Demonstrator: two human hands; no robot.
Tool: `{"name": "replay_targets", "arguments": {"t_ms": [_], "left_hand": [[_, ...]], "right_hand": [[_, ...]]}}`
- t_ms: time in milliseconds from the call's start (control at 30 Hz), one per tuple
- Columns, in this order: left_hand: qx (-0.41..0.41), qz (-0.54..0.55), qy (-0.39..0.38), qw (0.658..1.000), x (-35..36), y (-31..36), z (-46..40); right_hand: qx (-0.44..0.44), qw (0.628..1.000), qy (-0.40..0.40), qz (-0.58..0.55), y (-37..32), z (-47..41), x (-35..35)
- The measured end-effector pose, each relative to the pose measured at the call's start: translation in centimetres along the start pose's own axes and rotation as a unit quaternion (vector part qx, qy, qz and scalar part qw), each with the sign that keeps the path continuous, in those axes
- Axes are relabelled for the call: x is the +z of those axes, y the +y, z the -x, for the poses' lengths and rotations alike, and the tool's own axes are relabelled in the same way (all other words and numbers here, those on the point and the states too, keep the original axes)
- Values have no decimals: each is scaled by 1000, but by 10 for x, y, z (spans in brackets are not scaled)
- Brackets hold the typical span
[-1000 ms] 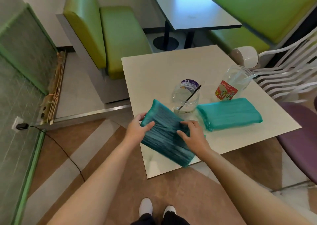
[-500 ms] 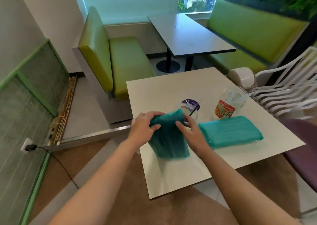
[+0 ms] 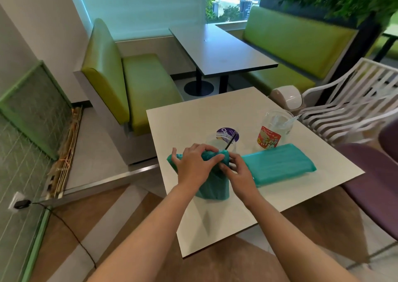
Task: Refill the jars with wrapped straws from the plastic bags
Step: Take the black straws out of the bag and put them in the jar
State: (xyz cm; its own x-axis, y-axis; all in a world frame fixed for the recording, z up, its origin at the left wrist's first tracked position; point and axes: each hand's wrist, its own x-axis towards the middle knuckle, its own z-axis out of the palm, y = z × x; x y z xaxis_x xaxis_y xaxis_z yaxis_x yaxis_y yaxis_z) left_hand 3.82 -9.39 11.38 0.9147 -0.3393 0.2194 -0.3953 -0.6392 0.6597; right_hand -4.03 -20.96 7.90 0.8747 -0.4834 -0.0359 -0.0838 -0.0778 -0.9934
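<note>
The white table (image 3: 215,118) carries all task items; its near corner lies below the person's forearms. Beyond the hands stand a green bench (image 3: 137,83) and a dark table (image 3: 217,51); to the right of the right hand, a white slatted chair (image 3: 349,105) is cut off by the frame edge.

A flat teal bag of straws (image 3: 282,165) lies on the table just right of the right hand, apparently untouched. A second teal bag, upright (image 3: 212,187), stands on end directly under both hands; its upper part is largely hidden by them.

Left hand (image 3: 193,165): fingers curled over the gathered top of the upright bag, gripping it. Right hand (image 3: 239,172): fingertips pinch the same bag top from the right side. Whether the bag mouth is open cannot be determined.

Immediately beyond the hands, a clear jar with purple label (image 3: 228,134) holds one black straw (image 3: 230,143); its lower body is hidden. Further right, a clear jar with red label (image 3: 273,131) holds pale contents, hard to make out.
</note>
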Motion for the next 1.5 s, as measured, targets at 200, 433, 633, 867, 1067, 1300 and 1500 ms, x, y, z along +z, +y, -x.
{"name": "replay_targets", "arguments": {"t_ms": [200, 433, 633, 867, 1067, 1300, 1500], "left_hand": [[-12, 61, -11, 998, 3, -2, -4], [-19, 142, 24, 989, -2, -5, -4], [-9, 169, -7, 986, -4, -2, -6], [-43, 200, 6, 979, -5, -10, -13], [-57, 223, 20, 973, -13, -11, -15], [-73, 287, 41, 954, -19, -17, -24], [-115, 391, 59, 911, -38, -32, -38]], "right_hand": [[2, 1000, -4, -5, 1, 2, -5], [25, 1000, -6, 3, 1, -3, -9], [-36, 999, 26, -2, -15, -5, 0], [-33, 997, 67, 26, -14, -13, -2], [-72, 993, 16, 87, -20, -16, 4], [-88, 977, 16, 191, -18, -25, 9], [-68, 980, 21, 188, -18, -31, -2]]}}
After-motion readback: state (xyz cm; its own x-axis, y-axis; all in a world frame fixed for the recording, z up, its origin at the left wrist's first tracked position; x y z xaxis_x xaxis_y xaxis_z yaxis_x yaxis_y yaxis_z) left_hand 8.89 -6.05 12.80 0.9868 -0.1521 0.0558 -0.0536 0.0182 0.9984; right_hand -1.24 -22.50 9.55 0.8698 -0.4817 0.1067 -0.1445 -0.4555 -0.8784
